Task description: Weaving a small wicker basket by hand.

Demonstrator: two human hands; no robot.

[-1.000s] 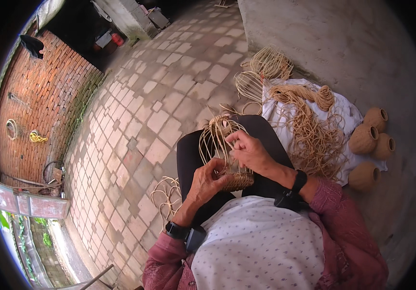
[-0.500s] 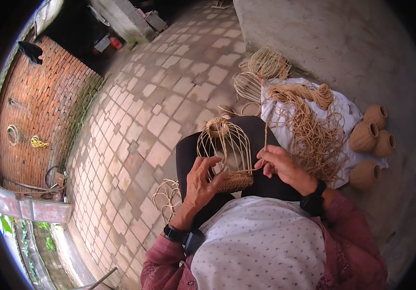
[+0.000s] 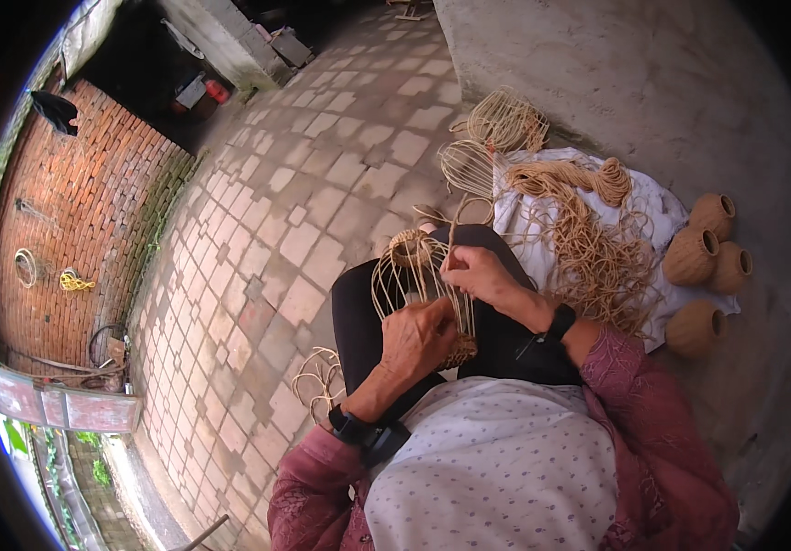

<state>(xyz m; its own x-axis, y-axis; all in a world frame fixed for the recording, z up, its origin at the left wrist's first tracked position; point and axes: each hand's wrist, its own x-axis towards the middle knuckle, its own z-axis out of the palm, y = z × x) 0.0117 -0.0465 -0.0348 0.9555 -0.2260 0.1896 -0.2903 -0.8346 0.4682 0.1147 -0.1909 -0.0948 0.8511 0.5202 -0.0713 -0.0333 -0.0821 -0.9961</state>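
A partly woven basket (image 3: 408, 244) lies across my lap, with a tight woven band at its far end and bare, bowed ribs along its middle. My left hand (image 3: 416, 338) is closed on the ribs near the basket's close end, and it covers most of the woven part there. Just above and to the right, my right hand (image 3: 487, 278) pinches a tan twisted cord (image 3: 452, 234) that rises from its fingertips beside the ribs. The exact spot where the cord meets the weave is hidden behind my hands.
On the right, a white cloth (image 3: 657, 216) bears a loose heap of tan cord (image 3: 597, 266). Several finished round pots of woven cord (image 3: 691, 257) sit along its edge. Bare rib frames (image 3: 505, 121) stand beyond, by the concrete wall (image 3: 616, 73). Loose strands (image 3: 317, 376) lie left of my knee.
My right hand has moved left and up over the basket, bringing the cord along. The left hand has shifted right, and its spread fingers have closed on the ribs.
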